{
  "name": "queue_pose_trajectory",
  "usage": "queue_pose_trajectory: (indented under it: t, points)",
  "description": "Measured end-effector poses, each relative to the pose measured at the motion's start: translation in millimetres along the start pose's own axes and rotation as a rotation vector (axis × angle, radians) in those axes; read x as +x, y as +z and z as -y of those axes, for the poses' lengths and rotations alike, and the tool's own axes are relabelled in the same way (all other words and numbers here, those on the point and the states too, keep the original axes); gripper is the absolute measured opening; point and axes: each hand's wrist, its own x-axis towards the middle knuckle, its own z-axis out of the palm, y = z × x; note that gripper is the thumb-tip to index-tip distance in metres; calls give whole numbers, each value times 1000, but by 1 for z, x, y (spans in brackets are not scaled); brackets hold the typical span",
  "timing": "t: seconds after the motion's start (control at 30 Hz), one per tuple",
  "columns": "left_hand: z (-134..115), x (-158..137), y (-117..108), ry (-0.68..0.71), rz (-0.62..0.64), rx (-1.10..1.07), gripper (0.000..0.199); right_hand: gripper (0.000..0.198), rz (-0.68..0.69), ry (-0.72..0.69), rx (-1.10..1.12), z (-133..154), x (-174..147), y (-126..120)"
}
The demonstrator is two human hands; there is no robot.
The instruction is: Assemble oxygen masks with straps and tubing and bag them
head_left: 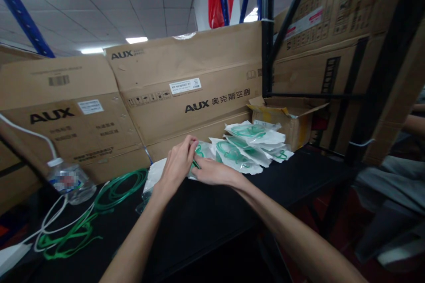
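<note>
My left hand and my right hand meet above the black table, fingers closed and nearly touching. A short piece of green tubing shows between them, pinched in my right fingers. What my left fingers grip is mostly hidden behind the hand. Just behind the hands lies a clear-fronted white pouch with green tubing inside. More such pouches overlap in a pile to the right, the top pouch lying flat. Left of my left hand is a white packet, partly covered by my wrist.
Coiled green tubing and green elastic straps lie at left, beside a clear plastic bottle and white cables. Cardboard sheets wall the back. An open carton stands behind the pouches, near a black rack post.
</note>
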Motion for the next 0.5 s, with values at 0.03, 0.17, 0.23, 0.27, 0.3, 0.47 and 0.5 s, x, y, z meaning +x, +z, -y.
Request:
queue_pose_trajectory:
  t: [0.03,0.17,0.23,0.27,0.3,0.47,0.5]
  points:
    - [2,1,-2,0,5,-8,20,35,39,5,-46,-2,-4,-4]
    - [7,4,-7,14,34,-48,18,33,49,-5,-207,-11,-24,-18]
    - [8,5,-7,21,40,-63,19,30,3,-19,-260,-12,-28,-17]
    - [8,5,-7,26,41,-69,19,28,-18,-30,-276,-12,-26,-14]
    - [8,5,-6,32,40,-73,19,26,-36,-42,-286,-11,-24,-9]
    - [6,0,-1,55,24,-66,18,15,-131,-148,-264,-4,-10,15]
    - [6,-1,-1,51,14,-56,17,12,-158,-186,-247,-1,-13,16]
